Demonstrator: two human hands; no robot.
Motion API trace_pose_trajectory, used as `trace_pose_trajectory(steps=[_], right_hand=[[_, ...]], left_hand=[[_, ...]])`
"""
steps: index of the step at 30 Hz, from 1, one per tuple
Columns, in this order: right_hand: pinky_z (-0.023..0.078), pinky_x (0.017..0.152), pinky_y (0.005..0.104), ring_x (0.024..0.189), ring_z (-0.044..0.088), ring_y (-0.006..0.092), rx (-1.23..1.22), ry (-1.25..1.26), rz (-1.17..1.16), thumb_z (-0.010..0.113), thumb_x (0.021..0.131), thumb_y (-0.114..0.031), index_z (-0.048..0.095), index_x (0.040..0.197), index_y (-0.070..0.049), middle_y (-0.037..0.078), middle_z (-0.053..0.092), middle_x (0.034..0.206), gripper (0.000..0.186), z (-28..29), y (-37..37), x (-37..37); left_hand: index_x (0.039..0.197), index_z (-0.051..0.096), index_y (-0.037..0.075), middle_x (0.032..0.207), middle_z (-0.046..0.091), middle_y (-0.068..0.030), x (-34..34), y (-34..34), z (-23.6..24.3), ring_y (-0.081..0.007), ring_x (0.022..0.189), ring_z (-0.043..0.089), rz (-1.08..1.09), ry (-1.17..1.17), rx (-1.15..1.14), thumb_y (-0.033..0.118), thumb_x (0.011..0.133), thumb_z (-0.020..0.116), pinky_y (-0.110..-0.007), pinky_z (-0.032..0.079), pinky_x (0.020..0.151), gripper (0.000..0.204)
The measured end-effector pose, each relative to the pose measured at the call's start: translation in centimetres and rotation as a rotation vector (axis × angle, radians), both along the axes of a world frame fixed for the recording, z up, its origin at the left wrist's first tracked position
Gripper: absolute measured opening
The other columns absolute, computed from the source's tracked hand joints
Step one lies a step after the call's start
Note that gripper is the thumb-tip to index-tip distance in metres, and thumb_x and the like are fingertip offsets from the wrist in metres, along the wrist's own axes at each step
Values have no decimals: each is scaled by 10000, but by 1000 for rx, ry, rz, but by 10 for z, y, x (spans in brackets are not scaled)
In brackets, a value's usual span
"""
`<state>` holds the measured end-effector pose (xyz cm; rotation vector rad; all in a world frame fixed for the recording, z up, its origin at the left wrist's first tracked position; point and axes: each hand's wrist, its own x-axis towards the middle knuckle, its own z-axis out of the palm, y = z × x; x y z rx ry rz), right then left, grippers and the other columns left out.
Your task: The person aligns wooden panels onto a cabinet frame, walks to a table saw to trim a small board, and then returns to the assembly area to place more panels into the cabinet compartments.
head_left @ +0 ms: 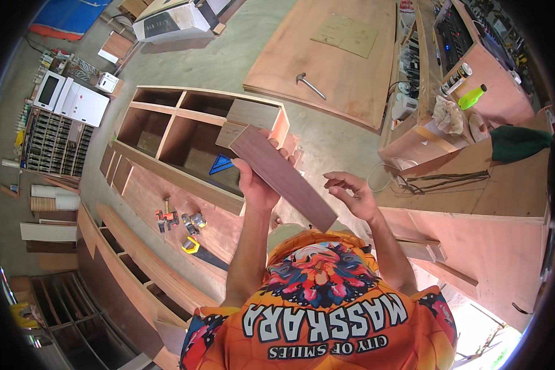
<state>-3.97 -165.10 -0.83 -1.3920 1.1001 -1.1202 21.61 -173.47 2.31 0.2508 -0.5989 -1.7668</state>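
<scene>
A narrow brown wooden board (283, 176) is tilted in front of my body. My left hand (257, 188) grips it near its upper end, thumb on one side and fingers wrapped round the other edge. Beside the board's lower right edge is my right hand (353, 194), apart from it, with fingers loosely bent and nothing visible in them. Past the board lies a wooden cabinet frame (169, 126) with several open compartments. Grey-brown wood panels (253, 113) cover part of its right end. A blue triangular square (221, 164) rests at the frame, close to my left hand.
An orange-and-black drill (166, 219), another power tool (194, 223) and a yellow-handled handsaw (205, 253) lie left of me. A hammer (311, 86) lies on a large plywood sheet (277, 68) ahead. On the right, a workbench (444, 191) carries a green cloth (521, 145) and thin dark sticks.
</scene>
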Motion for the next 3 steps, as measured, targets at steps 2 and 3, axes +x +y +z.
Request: trace_pose_trajectory(steps=[2, 3], right_hand=[[578, 850, 308, 983, 731, 161, -42, 71, -5, 722, 1019, -87, 750, 1296, -62, 90, 771, 1078, 280, 7, -1, 3], [577, 859, 309, 978, 734, 166, -57, 78, -15, 732, 1014, -97, 745, 1305, -64, 90, 773, 1085, 294, 10, -3, 6]], left_hand=[[1649, 342, 139, 1401, 595, -63, 10, -6, -4, -267, 1214, 622, -33, -4, -29, 794, 935, 589, -522, 457, 1170, 1001], [1657, 325, 143, 1413, 591, -70, 14, -8, -7, -272, 1228, 621, -70, -12, -63, 787, 936, 596, -533, 451, 1178, 1004]])
